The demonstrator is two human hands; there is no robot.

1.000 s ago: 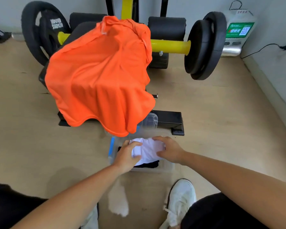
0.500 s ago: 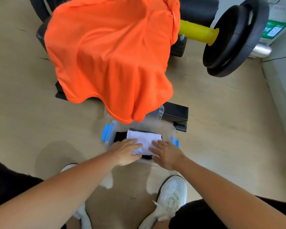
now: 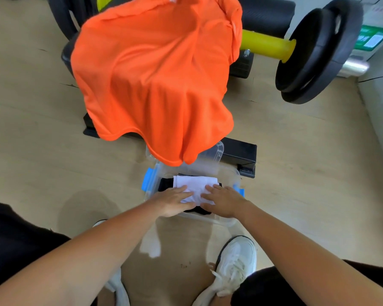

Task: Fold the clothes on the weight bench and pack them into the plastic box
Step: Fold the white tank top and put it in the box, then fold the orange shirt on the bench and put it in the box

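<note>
Both hands flat on folded white garment (image 3: pixel 195 187) inside clear plastic box (image 3: pixel 229 220) on the floor. Left hand (image 3: pixel 171 202) covers the garment's left near part, fingers straight and spread, pressing down, not gripping. Right hand (image 3: pixel 222 200) on its right near part, fingers also extended, flat, gripping nothing. White garment shows between and beyond the fingertips, lying on top of a folded black garment (image 3: pixel 165 184) already in the box. Box has blue latches (image 3: pixel 148 180) on its 2 sides; clear lid (image 3: pixel 215 151) stands just behind it. Orange shirt (image 3: pixel 155 76) is draped unfolded over weight bench (image 3: pixel 239 151), its hem hanging over the box's far edge and partly hiding lid and rim. Barbell with yellow bar (image 3: pixel 265 45) and black plates (image 3: pixel 318 51) behind right. 2 white sneakers (image 3: pixel 237 261) near the box's front, wooden floor (image 3: pixel 31 140) all around.
</note>
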